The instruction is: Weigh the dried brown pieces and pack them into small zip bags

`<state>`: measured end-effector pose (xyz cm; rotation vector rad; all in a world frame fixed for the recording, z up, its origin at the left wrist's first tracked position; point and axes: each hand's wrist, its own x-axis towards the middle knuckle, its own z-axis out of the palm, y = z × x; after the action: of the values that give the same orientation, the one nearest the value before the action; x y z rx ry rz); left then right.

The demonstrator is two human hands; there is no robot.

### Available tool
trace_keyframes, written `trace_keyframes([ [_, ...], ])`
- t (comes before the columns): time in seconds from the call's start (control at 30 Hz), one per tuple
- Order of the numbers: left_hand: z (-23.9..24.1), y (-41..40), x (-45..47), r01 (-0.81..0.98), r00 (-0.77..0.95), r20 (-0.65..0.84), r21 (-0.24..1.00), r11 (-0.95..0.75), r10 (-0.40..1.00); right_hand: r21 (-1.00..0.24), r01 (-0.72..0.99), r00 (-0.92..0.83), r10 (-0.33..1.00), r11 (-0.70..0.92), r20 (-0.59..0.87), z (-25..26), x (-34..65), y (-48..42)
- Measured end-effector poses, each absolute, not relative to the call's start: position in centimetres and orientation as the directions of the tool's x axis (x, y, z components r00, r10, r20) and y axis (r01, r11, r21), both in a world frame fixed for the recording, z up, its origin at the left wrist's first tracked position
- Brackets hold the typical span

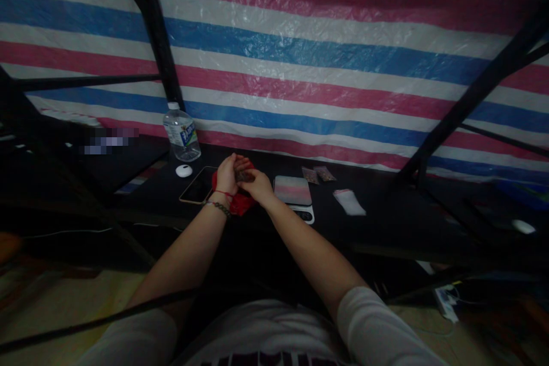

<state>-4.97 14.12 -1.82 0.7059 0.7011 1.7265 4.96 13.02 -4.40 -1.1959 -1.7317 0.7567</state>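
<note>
My left hand [229, 174] is cupped, palm up, around a small heap of brown pieces [244, 176], too small and dark to name. Into that heap reach the bent fingertips of my right hand [259, 185], thumb and fingers together. Beneath both hands lies a red plastic bag [242, 205], partly hidden by them. Just right of my right hand is a small digital scale [292, 191] with a shiny, flat top. Two little filled clear bags [310, 175] lie behind it, and a stack of flat, whitish zip bags [349, 203] is farther right.
A clear plastic bottle [183, 136] stands at the back left, with a white rounded case [184, 170] and a dark-screened phone or tablet [197, 187] before it. Dark metal posts [160, 40] frame the black table [317, 237]. Striped plastic sheeting [300, 68] hangs behind.
</note>
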Motion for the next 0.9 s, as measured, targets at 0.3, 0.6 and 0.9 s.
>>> trace_keyframes([
  [0.3,-1.7,14.8,-5.6,-0.563,-0.218,0.106,0.799,-0.213,0.970,-0.846,0.396,-0.216,0.932,0.357,0.292,-5.0,4.9,13.8],
  [0.6,-1.0,15.3,-5.7,-0.315,-0.240,0.297,0.876,-0.364,0.924,-0.824,0.437,-0.208,0.932,0.359,0.296,-4.7,4.6,13.9],
  [0.9,-1.6,15.9,-5.8,-0.032,-0.145,0.345,0.935,-0.353,0.927,-0.864,0.387,-0.214,0.943,0.323,0.256,-4.6,4.3,13.5],
])
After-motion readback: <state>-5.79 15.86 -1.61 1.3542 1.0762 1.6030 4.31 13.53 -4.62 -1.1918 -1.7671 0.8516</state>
